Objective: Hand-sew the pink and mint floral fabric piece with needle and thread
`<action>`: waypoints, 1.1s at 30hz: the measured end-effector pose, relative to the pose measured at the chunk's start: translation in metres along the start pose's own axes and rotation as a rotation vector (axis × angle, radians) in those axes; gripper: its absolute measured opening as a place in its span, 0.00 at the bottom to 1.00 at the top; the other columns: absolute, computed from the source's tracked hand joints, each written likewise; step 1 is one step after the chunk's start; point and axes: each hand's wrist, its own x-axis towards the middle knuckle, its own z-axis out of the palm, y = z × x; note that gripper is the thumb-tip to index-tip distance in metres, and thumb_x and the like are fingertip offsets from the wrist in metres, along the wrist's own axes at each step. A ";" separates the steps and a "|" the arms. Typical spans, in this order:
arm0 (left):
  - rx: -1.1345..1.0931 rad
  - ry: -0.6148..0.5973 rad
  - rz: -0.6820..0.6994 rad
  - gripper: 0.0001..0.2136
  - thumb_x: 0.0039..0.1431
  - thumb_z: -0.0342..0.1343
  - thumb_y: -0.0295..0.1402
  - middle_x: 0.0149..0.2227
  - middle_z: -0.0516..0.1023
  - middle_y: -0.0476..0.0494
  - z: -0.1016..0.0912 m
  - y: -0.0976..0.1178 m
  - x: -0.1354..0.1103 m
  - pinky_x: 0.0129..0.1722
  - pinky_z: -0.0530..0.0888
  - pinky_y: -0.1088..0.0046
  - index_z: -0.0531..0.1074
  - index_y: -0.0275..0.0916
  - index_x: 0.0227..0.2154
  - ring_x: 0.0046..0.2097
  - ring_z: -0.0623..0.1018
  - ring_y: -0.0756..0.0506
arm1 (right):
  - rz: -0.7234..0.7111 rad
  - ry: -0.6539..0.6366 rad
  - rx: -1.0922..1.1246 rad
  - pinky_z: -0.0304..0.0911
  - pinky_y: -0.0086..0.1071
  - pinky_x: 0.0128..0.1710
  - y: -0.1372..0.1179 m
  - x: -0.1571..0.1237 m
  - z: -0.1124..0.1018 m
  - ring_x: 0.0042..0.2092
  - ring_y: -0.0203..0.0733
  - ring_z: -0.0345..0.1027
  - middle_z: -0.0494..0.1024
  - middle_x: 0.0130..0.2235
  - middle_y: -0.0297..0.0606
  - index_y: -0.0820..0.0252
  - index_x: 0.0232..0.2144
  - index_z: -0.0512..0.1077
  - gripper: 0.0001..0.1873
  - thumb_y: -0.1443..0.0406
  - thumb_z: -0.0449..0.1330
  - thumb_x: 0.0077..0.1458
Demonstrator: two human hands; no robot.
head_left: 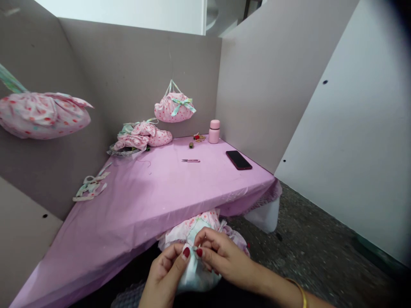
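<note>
A light fabric piece (pixel 202 280), pale green-white with pink dotted cloth (pixel 205 219) behind it, lies over my lap just below the table's front edge. My left hand (pixel 168 267) pinches the cloth between thumb and fingers. Close beside it, my right hand (pixel 221 256) is closed too, thumb against fingertips at the same spot on the fabric. Whether a needle or thread is between the right fingertips is too small to tell. The thumbnails of both hands almost meet over the cloth.
A pink-covered table (pixel 167 184) holds thread snips (pixel 191 161), a phone (pixel 238 160), a pink bottle (pixel 214 131), a thread spool (pixel 191 145), piled dotted cloth (pixel 141 136) and ribbon strips (pixel 91 187). Stuffed fabric bundles (pixel 175 108) hang at the back and left. Grey panels (pixel 138 77) enclose the table.
</note>
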 end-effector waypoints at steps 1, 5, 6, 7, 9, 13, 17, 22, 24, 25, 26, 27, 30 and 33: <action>-0.002 -0.023 0.005 0.10 0.52 0.61 0.39 0.19 0.73 0.50 0.002 0.001 0.000 0.26 0.66 0.76 0.76 0.37 0.25 0.24 0.70 0.50 | 0.003 -0.012 -0.008 0.54 0.23 0.23 0.000 -0.001 0.001 0.23 0.30 0.54 0.62 0.23 0.27 0.60 0.38 0.61 0.13 0.56 0.52 0.61; 0.019 -0.029 0.020 0.13 0.52 0.60 0.42 0.19 0.71 0.50 0.002 -0.001 0.003 0.26 0.64 0.76 0.74 0.36 0.22 0.24 0.68 0.50 | -0.052 -0.010 -0.084 0.58 0.25 0.25 -0.004 -0.002 0.002 0.24 0.31 0.59 0.65 0.25 0.29 0.59 0.40 0.60 0.12 0.57 0.46 0.64; 0.038 0.004 0.011 0.14 0.51 0.61 0.42 0.20 0.71 0.51 0.000 -0.002 0.003 0.26 0.63 0.77 0.73 0.36 0.22 0.24 0.67 0.50 | -0.096 0.035 -0.160 0.58 0.26 0.26 -0.007 -0.002 0.001 0.25 0.32 0.60 0.66 0.26 0.30 0.60 0.41 0.61 0.12 0.58 0.46 0.64; 0.066 0.038 0.001 0.14 0.50 0.61 0.42 0.20 0.70 0.51 -0.002 -0.004 0.003 0.25 0.62 0.77 0.72 0.36 0.22 0.23 0.65 0.51 | -0.153 0.093 -0.253 0.58 0.27 0.28 -0.010 -0.002 0.001 0.27 0.33 0.61 0.67 0.28 0.32 0.60 0.41 0.64 0.11 0.59 0.47 0.64; 0.138 0.091 -0.004 0.14 0.49 0.62 0.43 0.21 0.68 0.52 -0.005 -0.006 0.003 0.24 0.60 0.77 0.70 0.36 0.22 0.23 0.62 0.52 | -0.278 0.185 -0.437 0.58 0.29 0.32 -0.017 -0.001 0.000 0.31 0.36 0.62 0.69 0.30 0.35 0.61 0.39 0.69 0.11 0.61 0.51 0.62; 0.316 0.073 0.080 0.15 0.51 0.59 0.44 0.22 0.66 0.51 -0.006 -0.006 0.003 0.28 0.62 0.75 0.70 0.37 0.21 0.27 0.63 0.49 | -0.378 0.163 -0.578 0.57 0.29 0.32 -0.030 0.001 0.001 0.32 0.37 0.62 0.68 0.28 0.35 0.62 0.33 0.74 0.10 0.63 0.55 0.59; 0.403 0.024 0.110 0.14 0.53 0.57 0.43 0.23 0.67 0.50 -0.004 -0.002 0.001 0.30 0.63 0.73 0.70 0.38 0.22 0.29 0.65 0.46 | -0.444 0.173 -0.555 0.58 0.29 0.31 -0.032 0.001 0.003 0.32 0.37 0.62 0.66 0.28 0.36 0.62 0.29 0.74 0.14 0.62 0.53 0.61; 0.362 0.040 0.069 0.15 0.53 0.56 0.45 0.22 0.65 0.51 -0.004 -0.002 0.000 0.26 0.60 0.75 0.70 0.36 0.23 0.26 0.61 0.49 | -0.491 0.237 -0.113 0.61 0.27 0.28 -0.025 -0.003 0.005 0.27 0.33 0.66 0.70 0.25 0.33 0.59 0.33 0.68 0.11 0.61 0.50 0.63; 0.319 0.052 0.047 0.15 0.53 0.57 0.44 0.22 0.65 0.52 -0.004 -0.003 0.000 0.26 0.60 0.75 0.70 0.36 0.23 0.25 0.61 0.50 | -0.412 0.259 0.076 0.58 0.24 0.23 -0.024 -0.006 0.005 0.22 0.30 0.65 0.69 0.23 0.29 0.58 0.33 0.63 0.10 0.60 0.49 0.64; 0.288 0.053 0.036 0.15 0.53 0.57 0.44 0.22 0.66 0.51 -0.003 -0.003 0.000 0.26 0.60 0.75 0.69 0.36 0.24 0.25 0.62 0.50 | -0.378 0.267 0.137 0.56 0.23 0.21 -0.025 -0.008 0.006 0.20 0.29 0.63 0.68 0.22 0.28 0.58 0.33 0.61 0.10 0.59 0.49 0.64; 0.261 0.054 0.028 0.14 0.53 0.57 0.44 0.23 0.66 0.51 -0.003 -0.002 0.000 0.26 0.61 0.75 0.69 0.37 0.24 0.25 0.63 0.49 | -0.357 0.274 0.174 0.55 0.22 0.20 -0.027 -0.010 0.005 0.19 0.28 0.60 0.66 0.21 0.27 0.58 0.32 0.60 0.11 0.58 0.49 0.64; 0.237 0.060 0.024 0.14 0.53 0.57 0.44 0.23 0.67 0.51 -0.002 -0.002 0.000 0.26 0.62 0.75 0.69 0.37 0.24 0.25 0.64 0.49 | -0.352 0.277 0.195 0.54 0.22 0.19 -0.030 -0.013 0.005 0.19 0.27 0.58 0.63 0.20 0.25 0.58 0.32 0.60 0.12 0.57 0.50 0.63; 0.197 0.095 0.013 0.13 0.52 0.59 0.43 0.23 0.67 0.51 -0.001 -0.002 0.000 0.26 0.63 0.75 0.69 0.38 0.23 0.26 0.65 0.49 | -0.378 0.305 0.226 0.53 0.22 0.19 -0.039 -0.021 0.002 0.19 0.27 0.56 0.61 0.21 0.26 0.58 0.33 0.62 0.10 0.58 0.51 0.63; 0.181 0.140 0.005 0.13 0.51 0.60 0.43 0.23 0.68 0.51 -0.003 -0.003 0.000 0.26 0.62 0.76 0.70 0.38 0.24 0.26 0.64 0.50 | -0.429 0.341 0.241 0.54 0.24 0.20 -0.048 -0.030 -0.001 0.21 0.29 0.58 0.63 0.22 0.28 0.57 0.36 0.64 0.07 0.60 0.51 0.63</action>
